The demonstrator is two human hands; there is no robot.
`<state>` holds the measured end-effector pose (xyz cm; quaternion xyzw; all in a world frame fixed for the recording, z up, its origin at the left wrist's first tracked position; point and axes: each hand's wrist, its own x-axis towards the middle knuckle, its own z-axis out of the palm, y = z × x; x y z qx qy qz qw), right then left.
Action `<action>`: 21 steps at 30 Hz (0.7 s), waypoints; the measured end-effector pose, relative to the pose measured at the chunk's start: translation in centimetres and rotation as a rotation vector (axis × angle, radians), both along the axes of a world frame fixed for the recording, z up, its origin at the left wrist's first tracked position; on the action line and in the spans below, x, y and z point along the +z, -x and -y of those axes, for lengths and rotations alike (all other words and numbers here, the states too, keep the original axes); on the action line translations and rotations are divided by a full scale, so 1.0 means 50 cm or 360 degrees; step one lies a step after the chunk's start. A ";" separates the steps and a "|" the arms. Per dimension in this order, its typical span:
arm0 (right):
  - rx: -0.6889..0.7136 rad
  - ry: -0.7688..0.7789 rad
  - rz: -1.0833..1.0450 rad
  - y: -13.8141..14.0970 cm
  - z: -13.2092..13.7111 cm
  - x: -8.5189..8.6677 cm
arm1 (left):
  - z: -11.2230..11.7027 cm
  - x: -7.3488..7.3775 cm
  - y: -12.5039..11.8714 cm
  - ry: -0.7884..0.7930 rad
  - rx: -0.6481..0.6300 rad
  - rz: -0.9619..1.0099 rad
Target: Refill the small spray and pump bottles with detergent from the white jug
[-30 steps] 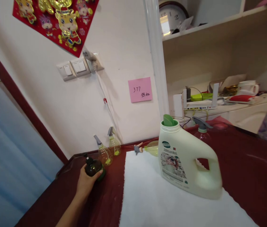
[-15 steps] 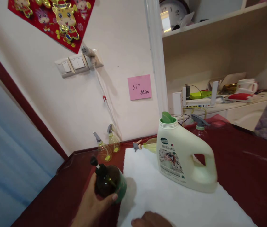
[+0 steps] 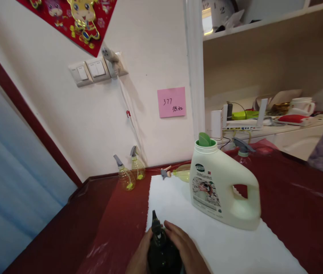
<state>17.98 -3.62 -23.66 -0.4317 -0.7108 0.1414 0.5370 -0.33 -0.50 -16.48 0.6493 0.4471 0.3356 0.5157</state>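
A dark pump bottle (image 3: 163,255) stands close to me at the bottom of the view, its black pump head pointing up and away. My left hand (image 3: 141,253) is wrapped round its left side. Against its right side lies my right hand (image 3: 186,247), fingers curved round the upper part near the pump. The bottle's lower body falls outside the view. Beneath it spreads a white cloth (image 3: 173,199). Farther right on the cloth is a large pale green detergent jug (image 3: 221,186) with its neck uncapped and a green spout showing inside.
Two clear yellowish spray bottles (image 3: 126,179) stand by the wall at the left. Another spray bottle (image 3: 182,174) lies behind the jug, and a grey-headed one (image 3: 243,152) is at its right. The dark red table (image 3: 93,213) meets a blue curtain (image 3: 15,182).
The pump bottle has come from the left onto the cloth, nearer to me. My right hand has joined my left on it. The view has shifted slightly.
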 end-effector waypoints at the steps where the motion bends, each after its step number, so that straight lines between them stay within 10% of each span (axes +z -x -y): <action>1: 0.0031 0.0005 0.0000 -0.001 -0.002 0.000 | -0.003 0.007 0.003 -0.0001 -0.0041 -0.0016; 9: 0.0126 0.0045 0.0053 -0.013 -0.005 -0.004 | -0.005 0.058 0.055 0.0041 -0.0113 -0.0059; 21: 0.0206 0.0041 0.0064 -0.018 -0.010 0.006 | -0.002 0.059 -0.018 -0.0200 -0.0048 0.0013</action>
